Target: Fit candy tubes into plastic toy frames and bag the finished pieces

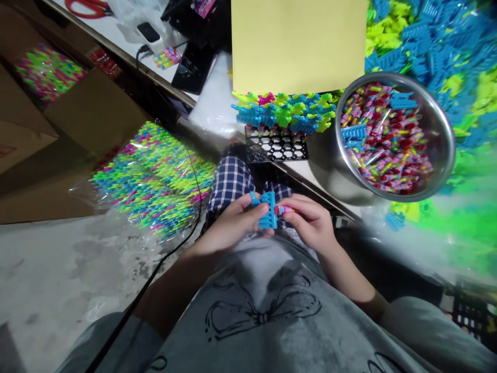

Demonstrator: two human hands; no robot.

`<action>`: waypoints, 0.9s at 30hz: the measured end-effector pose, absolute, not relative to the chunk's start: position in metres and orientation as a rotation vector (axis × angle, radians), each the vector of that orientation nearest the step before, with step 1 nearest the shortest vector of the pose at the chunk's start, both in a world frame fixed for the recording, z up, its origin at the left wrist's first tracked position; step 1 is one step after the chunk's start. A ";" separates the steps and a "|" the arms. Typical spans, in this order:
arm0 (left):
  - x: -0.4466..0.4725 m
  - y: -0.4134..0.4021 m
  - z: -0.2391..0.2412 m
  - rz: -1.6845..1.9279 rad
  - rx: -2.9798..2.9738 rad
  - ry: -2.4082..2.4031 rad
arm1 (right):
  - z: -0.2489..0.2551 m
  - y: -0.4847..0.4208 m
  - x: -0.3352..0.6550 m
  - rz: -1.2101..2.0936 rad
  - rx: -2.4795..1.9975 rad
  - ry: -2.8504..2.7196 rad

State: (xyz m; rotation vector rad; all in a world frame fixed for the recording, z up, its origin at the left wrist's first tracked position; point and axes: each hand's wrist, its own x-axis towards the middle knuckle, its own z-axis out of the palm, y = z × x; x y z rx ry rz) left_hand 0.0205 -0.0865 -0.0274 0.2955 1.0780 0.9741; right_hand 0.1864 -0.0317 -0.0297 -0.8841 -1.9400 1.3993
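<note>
Over my lap, my left hand (243,220) grips a blue plastic piece (267,210) with a row of slots, its thumb lying across the front. My right hand (312,220) pinches a small pink-and-red wrapped candy (284,210) between thumb and fingers. The candy's red end meets the right edge of the blue piece; whether it sits inside a slot I cannot tell. To the upper right, a steel bowl (446,150) holds many similar wrapped candies and a couple of blue pieces.
A black grid rack (276,150) with blue, green and pink pieces stands at the table edge, below a yellow sheet (298,46). Loose blue and green pieces (427,46) pile at right. Left are a filled clear bag (155,181), a carton (77,140) and a black cable (155,269).
</note>
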 end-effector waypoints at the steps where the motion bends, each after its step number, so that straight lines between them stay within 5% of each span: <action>1: 0.021 -0.086 -0.025 0.968 0.304 1.099 | -0.028 -0.031 0.188 1.377 -0.875 -1.979; 14: 0.011 -0.088 -0.014 0.747 0.644 1.373 | -0.023 -0.029 0.202 1.257 -0.742 -2.307; 27: 0.025 -0.092 -0.012 0.721 0.654 1.222 | -0.036 -0.035 0.209 1.515 -0.768 -2.084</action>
